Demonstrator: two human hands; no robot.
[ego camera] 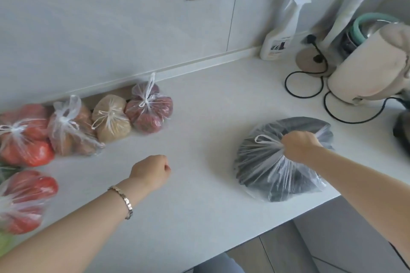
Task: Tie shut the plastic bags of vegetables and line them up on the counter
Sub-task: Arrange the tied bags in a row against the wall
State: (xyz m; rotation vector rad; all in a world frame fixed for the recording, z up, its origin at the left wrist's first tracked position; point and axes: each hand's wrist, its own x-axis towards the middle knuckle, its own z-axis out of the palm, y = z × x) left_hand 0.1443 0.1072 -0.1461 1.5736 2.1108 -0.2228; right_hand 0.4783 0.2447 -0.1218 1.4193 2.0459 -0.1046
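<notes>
Gripping dark bag (281,161) neck: right hand (298,146) | left hand (150,171) fisted, empty, over counter (199,117)

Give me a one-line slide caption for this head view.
Right hand grips the gathered neck of the dark-vegetable bag on the counter; left hand curled, empty; tied bags lined up beyond.
</notes>
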